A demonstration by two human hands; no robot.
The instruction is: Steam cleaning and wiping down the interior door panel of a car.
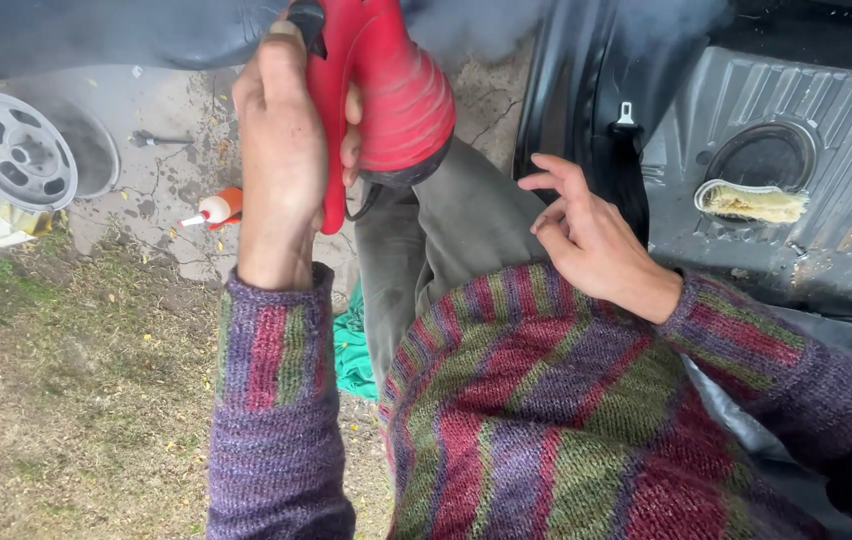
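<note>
Around the handle of a red power tool, at the far centre, our left hand has its fingers wrapped tight. Our right hand hangs just right of it with fingers loosely spread, gripping nothing, above grey trousers. Farther left on the concrete lie an orange-capped bottle and a hubcap.

One red tool, two hands
</note>
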